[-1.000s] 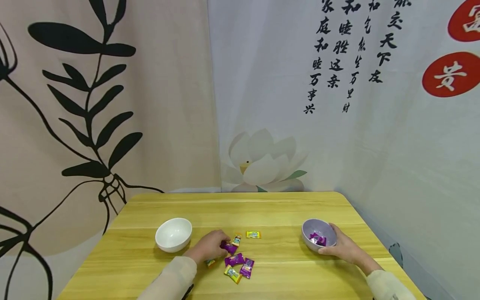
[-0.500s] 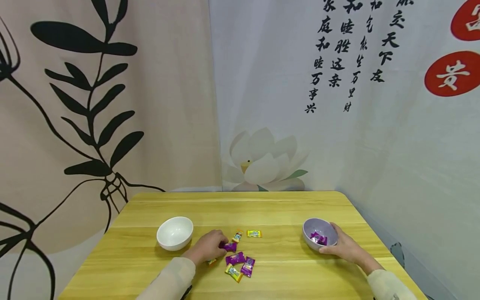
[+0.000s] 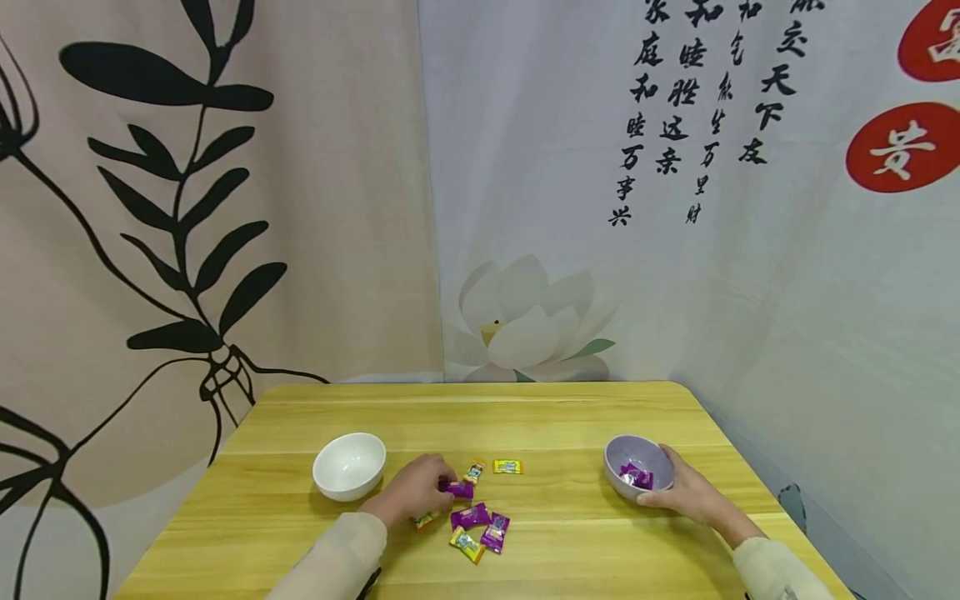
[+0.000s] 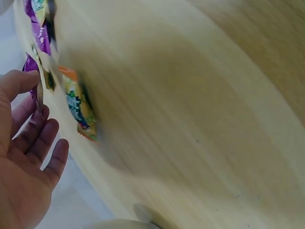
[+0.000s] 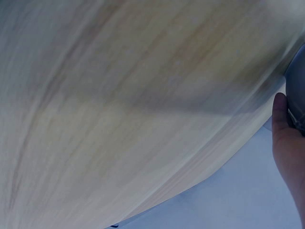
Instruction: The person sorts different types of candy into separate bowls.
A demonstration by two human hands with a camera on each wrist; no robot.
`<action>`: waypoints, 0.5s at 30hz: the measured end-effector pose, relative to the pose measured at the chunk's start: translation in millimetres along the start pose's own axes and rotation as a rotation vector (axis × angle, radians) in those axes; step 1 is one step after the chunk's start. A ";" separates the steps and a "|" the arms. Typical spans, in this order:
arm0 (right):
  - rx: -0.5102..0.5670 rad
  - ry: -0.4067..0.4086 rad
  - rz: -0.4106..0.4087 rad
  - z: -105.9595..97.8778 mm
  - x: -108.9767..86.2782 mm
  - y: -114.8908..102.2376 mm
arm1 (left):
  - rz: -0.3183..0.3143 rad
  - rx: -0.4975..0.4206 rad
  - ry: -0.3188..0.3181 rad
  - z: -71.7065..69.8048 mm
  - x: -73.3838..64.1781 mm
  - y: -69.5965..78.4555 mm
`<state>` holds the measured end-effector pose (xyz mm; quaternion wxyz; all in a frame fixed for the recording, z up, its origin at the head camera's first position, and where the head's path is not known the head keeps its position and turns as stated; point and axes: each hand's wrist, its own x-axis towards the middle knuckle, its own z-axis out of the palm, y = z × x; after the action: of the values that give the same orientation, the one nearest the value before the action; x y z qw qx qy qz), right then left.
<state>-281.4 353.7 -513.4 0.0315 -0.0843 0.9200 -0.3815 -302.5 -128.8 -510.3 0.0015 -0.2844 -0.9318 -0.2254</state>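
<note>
My left hand [image 3: 417, 487] pinches a purple-wrapped candy [image 3: 461, 490] between thumb and fingertips; the left wrist view shows the wrapper [image 4: 31, 64] edge-on at the thumb. A yellow candy [image 4: 79, 105] with orange ends lies on the table beside that hand. Two more purple candies, one [image 3: 469, 517] and another [image 3: 495, 533], lie nearer the front, next to a yellow candy [image 3: 467, 545]. On the right, my right hand [image 3: 690, 492] grips the side of a lavender bowl [image 3: 617, 452] with purple candies [image 3: 636, 477] inside. In the right wrist view the bowl [image 5: 298, 81] shows only partly.
A white bowl [image 3: 349, 467] stands to the left, just behind my left hand. Farther back on the wooden table [image 3: 555, 417] are two yellow candies, one upright-angled [image 3: 474, 472] and one flat [image 3: 507, 467]. A printed cloth [image 3: 360, 208] hangs behind the table.
My left hand has risen slightly and shifted a little left, and more of the purple candy shows at its fingertips. The right hand and lavender bowl have stayed in place.
</note>
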 end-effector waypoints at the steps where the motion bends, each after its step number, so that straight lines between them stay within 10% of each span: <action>1: 0.003 -0.001 0.001 -0.1 0.1 -0.4 | -0.002 -0.006 0.003 -0.8 0.6 0.7; 15: 0.002 0.000 -0.001 -0.4 -1.3 -3.3 | 0.015 0.000 0.056 -9.9 18.6 29.0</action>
<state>-279.7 351.9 -510.8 0.0313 -0.0847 0.9196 -0.3824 -304.0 -101.7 -486.9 0.0296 -0.2851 -0.9293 -0.2330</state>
